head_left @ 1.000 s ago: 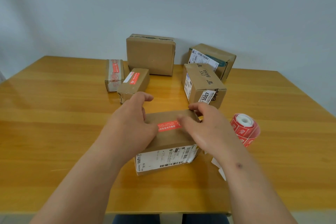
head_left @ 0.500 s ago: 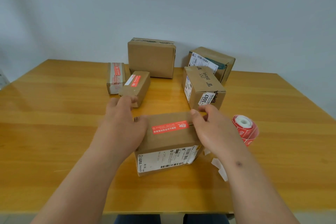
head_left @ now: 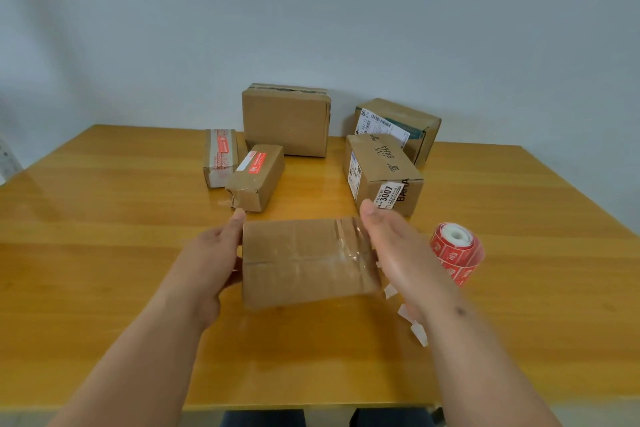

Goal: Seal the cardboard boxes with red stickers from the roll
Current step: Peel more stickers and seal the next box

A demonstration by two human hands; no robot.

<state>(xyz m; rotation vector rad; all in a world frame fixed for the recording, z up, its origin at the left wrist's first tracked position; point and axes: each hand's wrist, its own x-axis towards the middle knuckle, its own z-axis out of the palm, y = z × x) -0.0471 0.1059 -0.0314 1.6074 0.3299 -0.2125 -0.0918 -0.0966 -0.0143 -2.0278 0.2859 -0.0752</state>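
Observation:
A brown cardboard box (head_left: pixel 304 262) sits in front of me between both hands, its plain taped face turned up; no red sticker shows on it. My left hand (head_left: pixel 211 253) presses its left end and my right hand (head_left: pixel 394 250) presses its right end. The roll of red stickers (head_left: pixel 457 250) stands on the table just right of my right hand. Two small boxes with red stickers lie further back, one (head_left: pixel 221 156) on the left and one (head_left: pixel 258 175) beside it.
Three more cardboard boxes stand at the back: a large plain one (head_left: pixel 285 120), a labelled one (head_left: pixel 398 128) by the wall and a "3007" box (head_left: pixel 381 173). White backing scraps (head_left: pixel 414 324) lie under my right wrist. The wooden table (head_left: pixel 104 218) ends near my body.
Both hands have turned the box over: the face with the red sticker and the barcode label no longer shows, and a plain taped face is up.

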